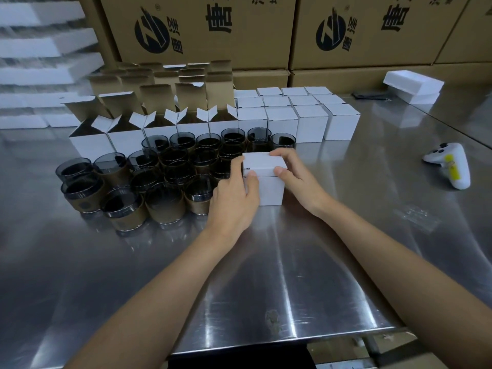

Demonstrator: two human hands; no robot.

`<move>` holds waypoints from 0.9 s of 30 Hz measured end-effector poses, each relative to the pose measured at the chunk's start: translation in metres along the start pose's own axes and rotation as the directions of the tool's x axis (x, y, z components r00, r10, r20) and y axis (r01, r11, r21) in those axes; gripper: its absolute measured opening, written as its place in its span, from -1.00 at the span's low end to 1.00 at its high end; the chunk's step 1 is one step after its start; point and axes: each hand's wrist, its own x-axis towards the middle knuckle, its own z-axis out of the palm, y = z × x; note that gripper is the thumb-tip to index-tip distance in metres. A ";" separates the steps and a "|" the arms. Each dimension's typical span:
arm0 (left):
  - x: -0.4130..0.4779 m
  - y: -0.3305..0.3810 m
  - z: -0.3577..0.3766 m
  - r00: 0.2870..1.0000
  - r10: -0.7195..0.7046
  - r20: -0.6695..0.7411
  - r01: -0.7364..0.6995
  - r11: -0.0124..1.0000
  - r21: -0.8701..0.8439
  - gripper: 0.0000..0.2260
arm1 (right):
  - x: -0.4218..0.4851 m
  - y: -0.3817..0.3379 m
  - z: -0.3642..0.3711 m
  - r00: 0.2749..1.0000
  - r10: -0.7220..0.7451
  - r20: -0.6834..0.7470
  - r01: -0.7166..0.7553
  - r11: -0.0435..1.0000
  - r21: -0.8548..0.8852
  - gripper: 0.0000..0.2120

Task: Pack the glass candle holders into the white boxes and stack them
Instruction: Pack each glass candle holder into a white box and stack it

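- Left hand (234, 193): fingers (237, 165) curled against the left side of a white box (271, 190), thumb on its front top edge; clamped on the box.
- Right hand (295, 177): fingers reach over the far top edge of the same box, thumb on the near top edge; clamped on the box.
- The white box stands upright on the steel bench (266, 275), lid flap down, just right of the glass candle holders (165, 177).
- The candle holders stand upright in a tight cluster, dark glass with brown bands.
- Open white boxes (125, 141) stand in rows behind the cluster, flaps up.
- Closed white boxes (311, 123) stand in rows to the right of the open ones.
- A white controller (452, 166) lies far right, well apart.
- Brown cartons (202, 30) stand behind the bench.
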 end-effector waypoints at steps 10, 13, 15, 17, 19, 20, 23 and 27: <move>0.000 0.005 0.000 0.999 -0.029 -0.026 0.030 0.999 0.039 -0.76 | 0.004 -0.005 0.011 0.979 0.202 -0.004 -0.193 0.943 0.270 -0.73; 0.001 0.006 0.000 0.997 -0.073 -0.004 0.073 0.997 0.005 -0.76 | 0.006 -0.007 0.016 0.963 0.265 -0.049 -0.230 0.903 0.363 -0.74; 0.002 0.006 0.000 0.995 -0.099 0.012 0.099 0.995 -0.005 -0.74 | 0.007 -0.009 0.019 0.957 0.282 -0.069 -0.236 0.895 0.380 -0.76; 0.004 0.005 0.000 0.991 -0.135 0.027 0.135 0.991 -0.002 -0.66 | 0.007 -0.011 0.020 0.957 0.281 -0.065 -0.236 0.893 0.382 -0.77; 0.005 0.004 0.001 0.986 -0.163 0.038 0.162 0.987 0.005 -0.60 | 0.004 -0.011 0.017 0.966 0.255 -0.034 -0.224 0.901 0.371 -0.76; 0.005 0.003 0.001 0.986 -0.162 0.036 0.162 0.987 0.010 -0.60 | 0.003 -0.010 0.013 0.973 0.230 -0.006 -0.214 0.914 0.345 -0.76; 0.004 0.000 0.002 0.994 -0.107 0.022 0.107 0.994 0.006 -0.62 | -0.005 -0.008 -0.003 0.984 0.132 0.121 -0.146 0.983 0.114 -0.71; 0.002 -0.002 0.002 1.000 -0.015 -0.026 0.014 0.999 -0.040 -0.65 | -0.008 -0.007 -0.011 0.995 0.033 0.089 -0.024 0.995 -0.094 -0.58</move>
